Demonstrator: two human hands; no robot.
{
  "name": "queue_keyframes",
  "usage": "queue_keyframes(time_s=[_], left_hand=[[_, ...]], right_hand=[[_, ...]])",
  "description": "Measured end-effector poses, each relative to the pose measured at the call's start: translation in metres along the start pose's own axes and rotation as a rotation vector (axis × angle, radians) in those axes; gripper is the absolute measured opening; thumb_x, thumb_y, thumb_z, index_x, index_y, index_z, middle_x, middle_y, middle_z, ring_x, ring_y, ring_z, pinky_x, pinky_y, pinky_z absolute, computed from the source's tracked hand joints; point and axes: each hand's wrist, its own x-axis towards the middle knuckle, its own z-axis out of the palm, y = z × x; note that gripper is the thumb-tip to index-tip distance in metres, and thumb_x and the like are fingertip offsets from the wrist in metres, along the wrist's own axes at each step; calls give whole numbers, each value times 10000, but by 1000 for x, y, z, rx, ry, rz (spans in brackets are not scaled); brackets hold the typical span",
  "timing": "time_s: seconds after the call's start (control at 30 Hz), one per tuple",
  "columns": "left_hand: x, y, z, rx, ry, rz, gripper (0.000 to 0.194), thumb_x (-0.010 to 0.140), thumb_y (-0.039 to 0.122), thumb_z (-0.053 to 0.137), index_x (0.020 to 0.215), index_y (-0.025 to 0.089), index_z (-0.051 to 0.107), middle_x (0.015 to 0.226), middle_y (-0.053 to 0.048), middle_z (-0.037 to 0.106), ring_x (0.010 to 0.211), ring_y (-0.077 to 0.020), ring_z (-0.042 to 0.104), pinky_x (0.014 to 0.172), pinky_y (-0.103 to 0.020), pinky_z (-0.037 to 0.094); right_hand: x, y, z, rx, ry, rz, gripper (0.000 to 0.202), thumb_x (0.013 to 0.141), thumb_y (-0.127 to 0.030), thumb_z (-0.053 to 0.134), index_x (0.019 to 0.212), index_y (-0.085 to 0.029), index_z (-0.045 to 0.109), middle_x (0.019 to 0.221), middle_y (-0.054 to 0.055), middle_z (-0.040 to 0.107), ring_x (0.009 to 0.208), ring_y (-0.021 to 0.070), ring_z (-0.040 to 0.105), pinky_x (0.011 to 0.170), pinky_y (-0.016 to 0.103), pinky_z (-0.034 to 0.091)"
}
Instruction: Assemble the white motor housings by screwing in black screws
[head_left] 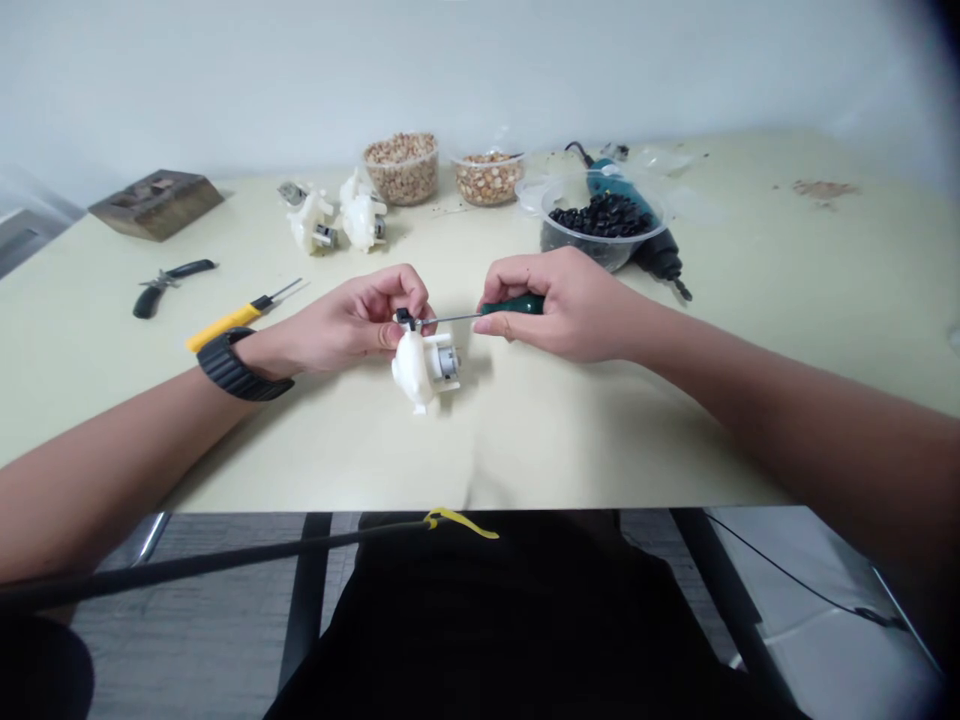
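Note:
My left hand (367, 315) pinches a white plastic assembly (414, 370) by a small black part (406, 318) at its top. A silver motor (445, 363) sits in the assembly's right side. In my right hand (559, 300) is a screwdriver with a green handle (525, 305), fingers closed around it. Its thin shaft (454, 318) points left, and the tip meets the assembly beside the black part. The exact contact at the tip is too small to make out. Both hands are just above the middle of the table.
Two similar white assemblies (311, 222) stand behind my left hand. Pliers (169, 285), a yellow-handled screwdriver (229, 325) and a brown block (156, 204) lie at left. Tubs of tan pieces (401, 170) and black pieces (604, 215) stand at the back, beside a teal power tool (611, 180).

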Motion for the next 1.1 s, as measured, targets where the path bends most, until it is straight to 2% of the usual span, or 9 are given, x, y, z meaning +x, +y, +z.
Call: queue_keyframes(time_s=[0.1,0.23,0.37,0.47,0.57,0.73,0.8,0.93,1.1], left_hand=[[0,0,0,-9,5,-2,322,860,388,859,984,197,632,879,-28,674,685,-110,639,577,-192,516],[1,3,2,-7,2,-13,301,865,371,856,978,194,640,858,-22,668,654,-99,616,563,-186,503],[1,1,2,-39,0,8,290,866,350,858,959,190,636,855,-21,675,630,-86,590,555,-175,486],[1,-3,-1,-64,0,18,291,872,360,853,965,197,631,869,-26,685,644,-92,598,567,-182,490],[0,-7,-3,-44,10,14,312,854,377,868,970,205,635,867,-27,678,651,-104,609,554,-194,483],[1,-8,-5,-19,30,17,340,843,416,873,975,213,634,919,-40,692,704,-127,643,582,-219,509],[1,-8,-4,-15,22,19,336,847,409,870,979,212,632,909,-37,684,696,-121,635,575,-212,499],[1,-8,-4,-39,-28,40,292,880,367,844,991,211,623,872,-29,664,672,-105,598,567,-192,476],[0,-8,-4,-25,-6,27,273,875,346,848,984,215,635,884,-29,674,699,-114,624,589,-198,500]], right_hand=[[1,-3,0,-4,-58,16,292,1005,-388,646,811,-172,678,640,-36,604,615,101,472,627,285,311],[2,-5,-1,25,-120,86,395,1061,-427,547,791,-176,688,562,-55,511,536,91,395,588,290,288],[2,-5,-1,80,-110,120,253,936,-395,757,952,-180,627,694,-54,586,614,93,458,610,263,326],[1,-4,0,77,-52,89,253,895,-335,793,892,-188,587,713,-51,579,629,95,452,609,260,326],[1,-5,2,93,-62,95,265,964,-387,717,834,-190,596,638,-56,566,580,92,426,596,271,308],[2,-8,3,102,-160,168,482,1092,-466,488,755,-171,665,549,-46,503,521,88,406,573,284,291],[3,-8,3,92,-160,167,417,1070,-482,547,825,-168,673,580,-55,493,545,88,401,578,278,289],[3,-6,2,56,-74,96,307,916,-413,790,872,-186,588,699,-57,521,634,91,412,599,261,298],[3,-7,2,81,-102,87,355,1007,-431,663,765,-188,571,592,-71,455,563,83,346,581,274,270]])
